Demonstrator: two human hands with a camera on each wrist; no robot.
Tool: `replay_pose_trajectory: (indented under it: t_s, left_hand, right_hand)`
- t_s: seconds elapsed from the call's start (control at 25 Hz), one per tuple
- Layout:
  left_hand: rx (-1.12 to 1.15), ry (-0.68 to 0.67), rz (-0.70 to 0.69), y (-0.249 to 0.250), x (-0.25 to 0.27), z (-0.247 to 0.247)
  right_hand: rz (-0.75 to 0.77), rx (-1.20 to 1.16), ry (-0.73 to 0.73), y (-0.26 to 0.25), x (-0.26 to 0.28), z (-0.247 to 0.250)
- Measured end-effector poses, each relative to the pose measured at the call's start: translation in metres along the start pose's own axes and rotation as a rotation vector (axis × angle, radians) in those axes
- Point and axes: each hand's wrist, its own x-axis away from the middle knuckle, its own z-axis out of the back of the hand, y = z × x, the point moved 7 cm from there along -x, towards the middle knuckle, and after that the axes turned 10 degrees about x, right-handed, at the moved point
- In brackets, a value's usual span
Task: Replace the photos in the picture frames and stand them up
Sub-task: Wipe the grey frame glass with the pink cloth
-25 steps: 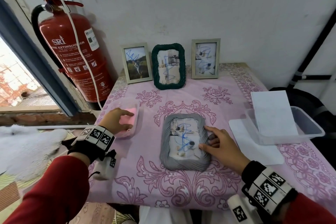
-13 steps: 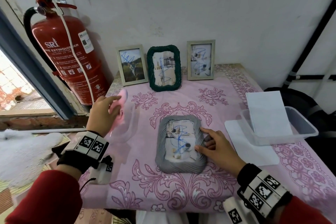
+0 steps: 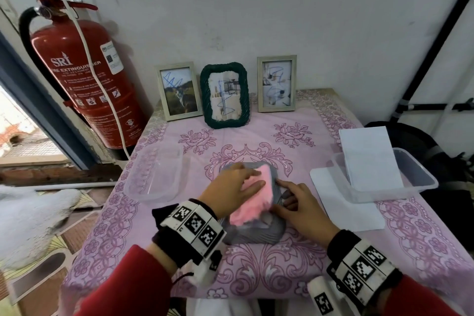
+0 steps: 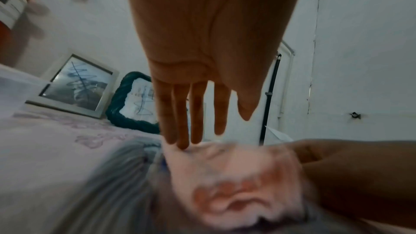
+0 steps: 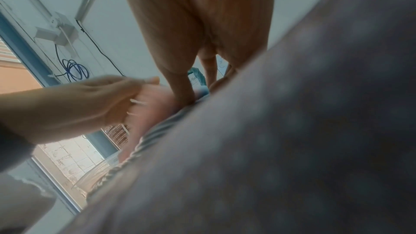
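Observation:
A grey rope-rimmed frame (image 3: pixel 259 235) lies flat in the middle of the pink tablecloth. A pink cloth (image 3: pixel 252 199) covers its glass, so the photo inside is hidden. My left hand (image 3: pixel 245 179) lies on the cloth with straight fingers; in the left wrist view the fingertips (image 4: pixel 182 141) press the pink cloth (image 4: pixel 236 175). My right hand (image 3: pixel 288 191) rests on the frame's right rim, its thumb (image 5: pixel 180 93) down on the grey frame (image 5: pixel 157 136). Three frames stand against the wall: a pale one (image 3: pixel 178 91), a green rope one (image 3: pixel 225 95) and another pale one (image 3: pixel 276 83).
A clear plastic tub (image 3: pixel 154 174) sits left of the grey frame. At the right, a second clear tub (image 3: pixel 420 182) holds white paper (image 3: pixel 369 156), with a white sheet (image 3: pixel 333 202) under it. A red fire extinguisher (image 3: pixel 84 72) stands by the table's far left corner.
My left hand lifted the pink cloth out of the left tub and carried it right onto the grey frame. My right hand stayed at the frame's right rim.

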Motion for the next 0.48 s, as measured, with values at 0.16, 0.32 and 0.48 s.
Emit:
replay_pose_trajectory:
  t_s: [0.16,0.32,0.48]
  left_hand:
    - [-0.080,-0.118,0.034,-0.014,0.004,-0.020]
    - [0.006,-0.143,-0.012,-0.018,0.009,-0.018]
    - [0.069,-0.143,-0.045,-0.023,0.016,-0.012]
  right_hand:
    - [-0.004,0.023,-0.021,-0.003,0.001,0.000]
    - [-0.034,-0.019,-0.075,-0.002,0.002,0.000]
    - [-0.091,-0.097,-0.116,0.000,0.002,0.002]
